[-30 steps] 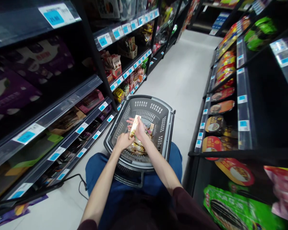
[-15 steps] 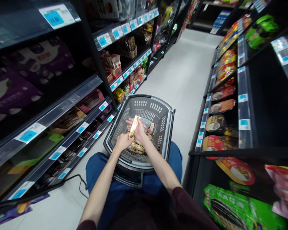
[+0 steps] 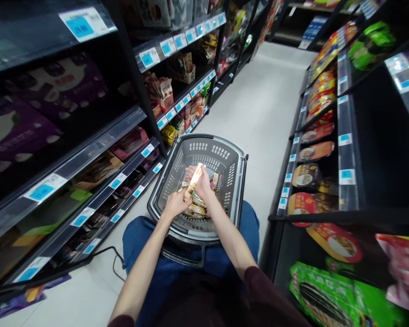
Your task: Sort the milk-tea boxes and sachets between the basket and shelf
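A narrow, pale yellow and white snack packet [image 3: 195, 177] is held tilted above the inside of a grey shopping basket [image 3: 198, 235]. My right hand [image 3: 203, 185] grips the packet's upper part, thumb on its near side, with some fingertips showing beyond it on the left. At the lower end, my left hand [image 3: 177, 203] has its fingers closed on the same packet. Under both hands, several small wrapped packets [image 3: 197, 210] in yellow, white and brown lie on the basket floor, partly hidden by the hands.
The basket stands between my knees on the pale aisle floor [image 3: 255, 104]. Dark shelves with price tags [image 3: 117, 181] run along the left. On the right, shelves hold instant noodle bowls [image 3: 305, 176] and a green bag [image 3: 330, 290]. A black cable [image 3: 114, 259] lies at the lower left.
Both hands have shifted slightly to the right with the packet, the left hand a little farther along beneath it. The basket has stayed in place.
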`<action>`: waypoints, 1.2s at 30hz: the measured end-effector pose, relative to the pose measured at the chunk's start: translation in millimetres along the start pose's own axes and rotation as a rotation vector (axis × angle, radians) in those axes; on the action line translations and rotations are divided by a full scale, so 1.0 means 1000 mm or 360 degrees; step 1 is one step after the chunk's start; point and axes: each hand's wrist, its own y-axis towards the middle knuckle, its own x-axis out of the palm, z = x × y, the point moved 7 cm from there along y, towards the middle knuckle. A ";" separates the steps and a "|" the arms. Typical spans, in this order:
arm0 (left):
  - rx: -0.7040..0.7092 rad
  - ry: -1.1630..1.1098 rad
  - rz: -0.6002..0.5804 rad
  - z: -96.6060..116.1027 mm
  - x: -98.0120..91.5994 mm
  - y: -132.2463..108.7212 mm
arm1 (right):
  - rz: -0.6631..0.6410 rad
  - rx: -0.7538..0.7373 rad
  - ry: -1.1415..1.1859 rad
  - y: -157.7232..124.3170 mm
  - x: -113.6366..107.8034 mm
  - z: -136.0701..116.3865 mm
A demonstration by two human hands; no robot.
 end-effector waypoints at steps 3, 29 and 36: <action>0.0014 -0.0018 0.0010 0.000 0.001 -0.002 | 0.0035 -0.0063 0.0045 0.001 -0.008 -0.010; 0.0150 -0.0472 -0.0198 -0.001 0.004 0.005 | -0.0109 0.0003 -0.0015 0.007 0.003 0.000; 0.0186 -0.0829 -0.0087 -0.005 -0.002 0.023 | -0.0080 -0.0054 0.0025 0.015 0.006 -0.012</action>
